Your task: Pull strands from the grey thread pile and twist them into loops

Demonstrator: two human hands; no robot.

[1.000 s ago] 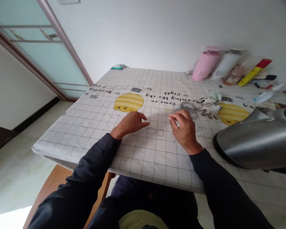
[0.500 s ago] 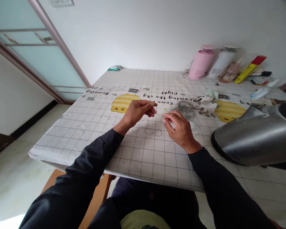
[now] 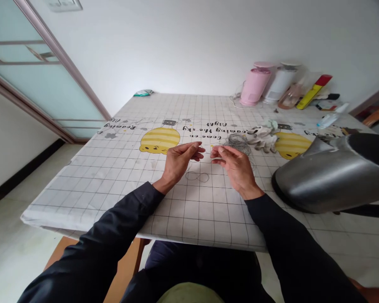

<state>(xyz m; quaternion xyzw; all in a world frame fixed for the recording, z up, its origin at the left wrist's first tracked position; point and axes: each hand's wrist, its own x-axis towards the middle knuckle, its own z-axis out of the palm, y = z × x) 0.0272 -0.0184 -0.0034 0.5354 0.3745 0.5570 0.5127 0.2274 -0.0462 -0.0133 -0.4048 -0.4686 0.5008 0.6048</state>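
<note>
My left hand [image 3: 180, 162] is over the middle of the table, thumb and forefinger pinched together; thin dark thread is probably between them, but too fine to make out. Facing it, a short gap away, my right hand [image 3: 236, 166] has its thumb pressed to its forefinger, and what it pinches is too small to see. A tangled heap of thin dark thread [image 3: 238, 143] lies just behind my right hand. Loose loops of the thread [image 3: 197, 177] rest on the checked tablecloth [image 3: 189, 210] between and below the hands.
A large metal kettle [image 3: 331, 179] stands at the right. White gloves [image 3: 263, 136] lie behind it. Along the wall are a pink cylinder [image 3: 255, 86], a white cylinder [image 3: 280, 84], bottles and a yellow-red box [image 3: 314, 92]. A green packet [image 3: 143, 93] lies at the back left corner.
The view has shifted a little to the right. My right hand has turned, its fingers now pointing more toward my left hand, at about the same height.
</note>
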